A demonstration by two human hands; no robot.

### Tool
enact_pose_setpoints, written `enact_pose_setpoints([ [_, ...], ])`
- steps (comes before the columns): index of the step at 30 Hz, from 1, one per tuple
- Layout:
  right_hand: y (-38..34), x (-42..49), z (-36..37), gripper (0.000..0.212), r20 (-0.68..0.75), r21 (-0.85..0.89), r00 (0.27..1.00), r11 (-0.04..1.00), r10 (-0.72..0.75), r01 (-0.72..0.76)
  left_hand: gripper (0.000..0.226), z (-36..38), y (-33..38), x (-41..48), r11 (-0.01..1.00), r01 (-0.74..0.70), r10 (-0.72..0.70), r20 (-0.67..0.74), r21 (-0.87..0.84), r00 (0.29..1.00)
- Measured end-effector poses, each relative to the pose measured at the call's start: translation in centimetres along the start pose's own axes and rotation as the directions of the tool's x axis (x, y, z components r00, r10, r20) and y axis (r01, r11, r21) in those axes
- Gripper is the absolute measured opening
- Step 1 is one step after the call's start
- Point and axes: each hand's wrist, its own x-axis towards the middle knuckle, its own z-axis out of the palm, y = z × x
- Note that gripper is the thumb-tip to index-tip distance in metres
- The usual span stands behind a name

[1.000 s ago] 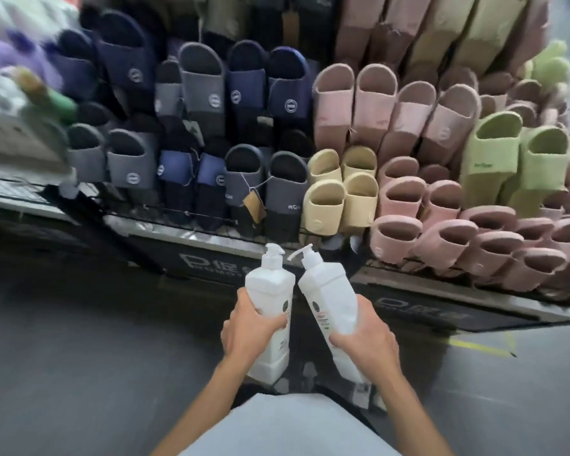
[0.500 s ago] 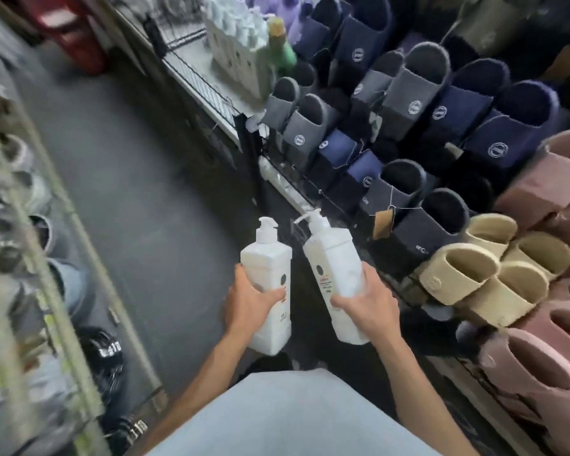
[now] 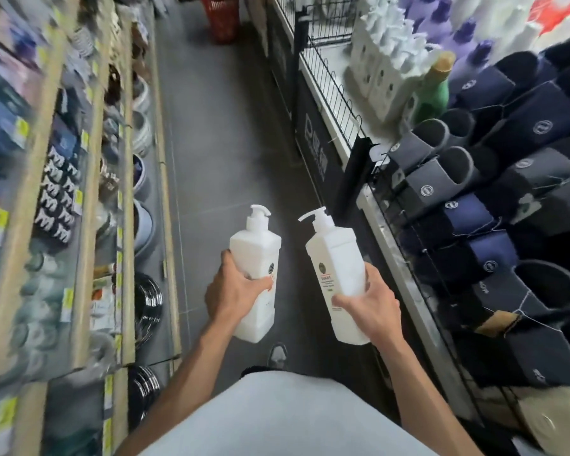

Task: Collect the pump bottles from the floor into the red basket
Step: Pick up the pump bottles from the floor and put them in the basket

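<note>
My left hand (image 3: 232,292) grips a white pump bottle (image 3: 257,255) around its middle, held upright over the grey aisle floor. My right hand (image 3: 369,302) grips a second white pump bottle (image 3: 338,268) low on its body, tilted a little to the left. The two bottles are side by side and apart. The red basket (image 3: 222,18) stands on the floor at the far end of the aisle, partly cut off by the top edge.
Blurred shelves of goods (image 3: 63,192) line the left side. On the right a wire-fenced shelf (image 3: 329,70) holds several white pump bottles (image 3: 382,64) and a green bottle (image 3: 433,90), then racks of dark slippers (image 3: 494,199). The grey floor (image 3: 224,139) runs between them.
The view has swung left from the slipper rack to look down the aisle, bringing the red basket into sight ahead. Both hands keep holding their bottles.
</note>
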Motion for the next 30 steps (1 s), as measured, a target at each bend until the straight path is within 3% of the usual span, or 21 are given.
enact_pose_setpoints([
  [5,-5.3,4.5,1.6,0.078,0.003,-0.018,0.998,0.998,-0.065,0.065,0.078,-3.5,0.4,5.2,0.998,0.030,-0.033,-0.051,-0.049,0.998],
  [15,-12.6,14.0,3.7,0.073,0.080,-0.042,0.986,0.988,-0.143,0.147,0.076,-6.5,1.3,12.5,0.986,0.119,-0.138,-0.176,-0.113,0.975],
  [23,-17.1,23.6,2.8,0.065,0.202,-0.084,0.960,0.973,-0.194,0.214,0.074,-5.2,6.0,19.2,0.965,0.225,-0.246,-0.179,-0.133,0.952],
  [30,-22.5,32.8,1.4,0.066,0.205,-0.069,0.949,0.964,-0.240,0.258,0.076,-6.7,10.9,26.6,0.962,0.228,-0.257,-0.223,-0.148,0.940],
])
